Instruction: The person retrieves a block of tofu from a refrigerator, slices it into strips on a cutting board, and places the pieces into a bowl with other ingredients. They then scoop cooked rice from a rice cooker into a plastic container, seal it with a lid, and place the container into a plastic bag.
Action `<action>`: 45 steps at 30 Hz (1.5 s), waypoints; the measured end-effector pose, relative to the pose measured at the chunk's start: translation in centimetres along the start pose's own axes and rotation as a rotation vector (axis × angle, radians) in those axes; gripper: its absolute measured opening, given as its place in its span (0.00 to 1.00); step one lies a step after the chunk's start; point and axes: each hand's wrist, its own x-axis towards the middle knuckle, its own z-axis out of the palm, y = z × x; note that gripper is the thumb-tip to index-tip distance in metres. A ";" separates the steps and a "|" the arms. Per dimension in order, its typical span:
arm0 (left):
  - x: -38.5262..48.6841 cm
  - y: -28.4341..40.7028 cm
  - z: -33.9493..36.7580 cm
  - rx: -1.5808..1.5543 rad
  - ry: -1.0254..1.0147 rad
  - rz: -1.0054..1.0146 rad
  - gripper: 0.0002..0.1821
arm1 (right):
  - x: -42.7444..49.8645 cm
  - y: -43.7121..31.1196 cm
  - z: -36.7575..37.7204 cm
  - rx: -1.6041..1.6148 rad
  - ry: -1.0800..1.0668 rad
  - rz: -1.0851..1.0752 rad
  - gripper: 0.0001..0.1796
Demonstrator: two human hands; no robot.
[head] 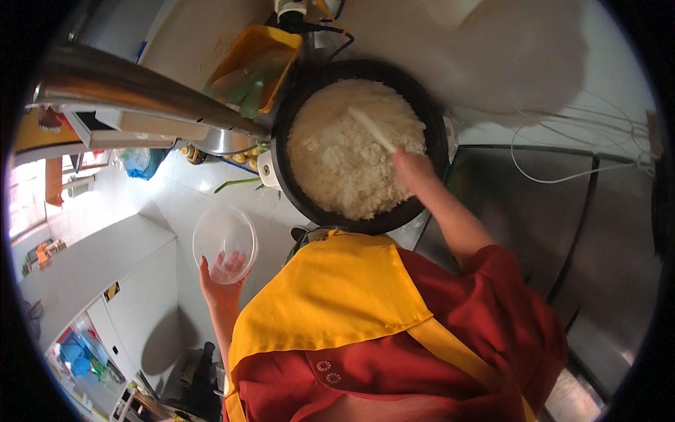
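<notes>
A large round cooker pot (360,226) with a dark rim stands before me, filled with cooked white rice (337,158). My right hand (415,170) grips the handle of a white rice paddle (373,129). The paddle's blade rests against the rice in the upper middle of the pot; whether its tip is sunk in cannot be told. Off to the left of the pot, my left hand (224,271) holds a clear plastic bowl (224,232) from below. The fingers show through its wall, and no food is visible inside it.
A yellow plastic bin (287,39) with greenish bags sits beyond the pot. A metal post (158,95) crosses the upper left. Stainless steel cabinet doors (517,211) are at the right, with a white cable (559,181) hanging over them. Potatoes (243,158) and green stalks (237,183) lie left.
</notes>
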 end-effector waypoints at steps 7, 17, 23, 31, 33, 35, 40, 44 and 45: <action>-0.9 -0.2 -1.9 0.002 0.080 0.004 0.34 | 8.5 2.7 -4.7 -0.009 0.121 0.163 0.17; -0.9 0.0 -3.3 0.011 0.080 -0.009 0.35 | -0.5 -8.3 6.5 -0.089 -0.067 -0.068 0.15; -0.4 1.1 -4.9 -0.029 0.058 0.001 0.29 | -4.3 -7.9 4.8 0.131 0.136 -0.075 0.08; -0.9 1.1 -6.2 -0.039 -0.004 -0.027 0.28 | -2.7 -8.7 7.4 1.119 -0.700 0.391 0.22; -0.9 1.0 -6.2 -0.032 0.022 -0.013 0.29 | -4.6 -7.1 7.7 1.009 -0.692 0.349 0.24; -0.7 1.0 -6.2 -0.027 0.030 -0.014 0.30 | -6.3 -3.9 6.4 0.836 -0.672 0.365 0.25; 0.2 0.4 -5.7 -0.051 0.042 -0.038 0.32 | -6.4 2.0 3.0 0.491 -0.421 0.325 0.21; 1.1 -0.2 -4.4 -0.020 0.018 -0.072 0.31 | -1.5 1.1 5.1 0.436 -0.339 0.146 0.23; 1.2 -0.3 -4.1 -0.029 -0.004 -0.068 0.31 | -0.1 0.3 6.2 0.416 -0.299 0.057 0.23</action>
